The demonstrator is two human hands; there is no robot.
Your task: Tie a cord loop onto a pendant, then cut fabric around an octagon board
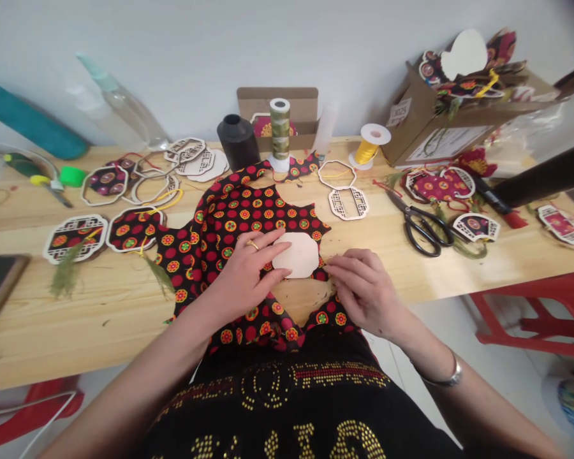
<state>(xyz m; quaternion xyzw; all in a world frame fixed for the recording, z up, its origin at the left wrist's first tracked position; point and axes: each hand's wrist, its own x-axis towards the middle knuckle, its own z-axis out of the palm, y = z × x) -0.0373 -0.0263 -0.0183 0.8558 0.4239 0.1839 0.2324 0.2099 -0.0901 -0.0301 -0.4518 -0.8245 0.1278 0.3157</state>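
A pale octagonal plaque with scalloped corners (296,255) lies flat on black fabric printed with red and orange flowers (242,220). My left hand (246,271) rests on the fabric from the left, its thumb and fingers holding the plaque's left side down. On the other side, my right hand (363,287) is closed in a pinch at the fabric's cut edge, just beside the plaque's right end. Whether a small tool is hidden in those fingers I cannot make out. Below the plaque, bare wood shows through a gap in the cloth.
Black-handled scissors (423,229) lie to the right. Behind the fabric stand a green thread spool (280,131), a yellow thread spool (367,150) and a black cone (238,143). Fretwork frames (348,203) and finished ornaments (76,239) lie around. A cardboard box (411,131) stands back right.
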